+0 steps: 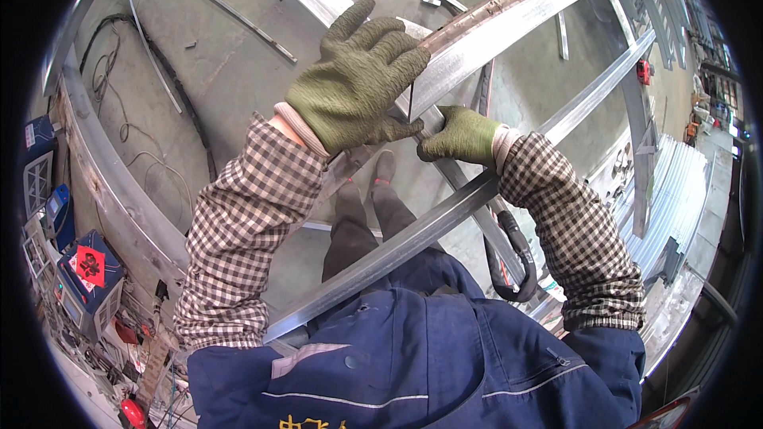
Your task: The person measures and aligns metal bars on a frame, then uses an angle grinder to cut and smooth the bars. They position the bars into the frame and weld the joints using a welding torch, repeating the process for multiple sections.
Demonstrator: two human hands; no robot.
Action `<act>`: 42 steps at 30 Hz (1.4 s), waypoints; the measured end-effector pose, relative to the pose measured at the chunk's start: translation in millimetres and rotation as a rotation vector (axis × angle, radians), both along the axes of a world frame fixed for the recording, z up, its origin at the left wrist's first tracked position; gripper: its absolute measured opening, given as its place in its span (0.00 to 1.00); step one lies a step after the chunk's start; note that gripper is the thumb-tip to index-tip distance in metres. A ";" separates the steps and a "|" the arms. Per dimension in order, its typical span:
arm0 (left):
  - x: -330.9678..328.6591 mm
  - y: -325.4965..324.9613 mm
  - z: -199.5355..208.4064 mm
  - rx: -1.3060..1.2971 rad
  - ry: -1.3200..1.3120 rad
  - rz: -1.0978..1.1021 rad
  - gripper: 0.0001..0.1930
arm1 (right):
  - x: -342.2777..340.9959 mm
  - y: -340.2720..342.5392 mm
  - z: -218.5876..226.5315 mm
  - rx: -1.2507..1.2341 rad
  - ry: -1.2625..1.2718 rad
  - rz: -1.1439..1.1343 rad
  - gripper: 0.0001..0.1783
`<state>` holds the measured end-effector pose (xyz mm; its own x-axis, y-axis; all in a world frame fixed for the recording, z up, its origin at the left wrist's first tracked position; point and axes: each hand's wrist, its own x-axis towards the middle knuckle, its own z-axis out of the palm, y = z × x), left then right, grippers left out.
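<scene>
Both hands wear green textured work gloves below checkered sleeve covers. My left hand [358, 83] is spread, fingers stretched out, its fingertips against the near end of a wide silver metal bar [517, 36]. That bar slants away to the upper right, with a rusty brown bar [497, 8] along its far side. Just below the wide bar's end, my right hand [461, 137] is closed around a narrower metal bar [433, 121]; its fingers are partly hidden. Another long silver bar [381, 262] crosses diagonally in front of my body, beneath my right forearm.
A curved steel beam [119, 179] runs down the left. Blue machines [91, 282] stand beyond it, one with a red paper on it. Black cable [163, 71] lies on the concrete floor. A thick black hose loop [520, 274] hangs near my right arm. Stacked metal sheets [675, 191] lie at right.
</scene>
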<state>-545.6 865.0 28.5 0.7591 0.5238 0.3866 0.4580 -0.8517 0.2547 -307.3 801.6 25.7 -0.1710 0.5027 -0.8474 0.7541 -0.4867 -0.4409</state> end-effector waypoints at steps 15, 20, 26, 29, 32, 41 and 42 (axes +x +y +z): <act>-8.1 -4.4 -4.1 -0.075 -0.017 -0.059 0.49 | -5.5 -11.4 -2.0 0.032 -0.001 -0.040 0.40; -4.6 -6.9 -9.3 -0.071 -0.010 -0.057 0.49 | 0.3 -14.9 -11.0 0.048 -0.005 -0.025 0.39; -3.4 -6.3 -7.5 -0.078 -0.030 -0.061 0.48 | -0.4 -15.3 -10.1 0.029 0.003 -0.021 0.39; -2.8 -5.6 -5.3 -0.086 -0.023 -0.059 0.47 | -5.9 -15.5 -3.7 0.020 0.034 -0.031 0.39; -1.7 -5.3 -5.8 -0.028 -0.025 -0.055 0.46 | -7.6 -14.0 0.8 0.034 -0.035 0.034 0.41; -2.4 -1.3 -3.8 -0.089 -0.045 -0.049 0.49 | -7.0 -7.7 9.0 -0.010 -0.010 0.056 0.49; -2.9 -0.6 -2.8 -0.088 -0.047 -0.052 0.50 | -7.1 -8.3 10.3 -0.007 0.017 0.030 0.49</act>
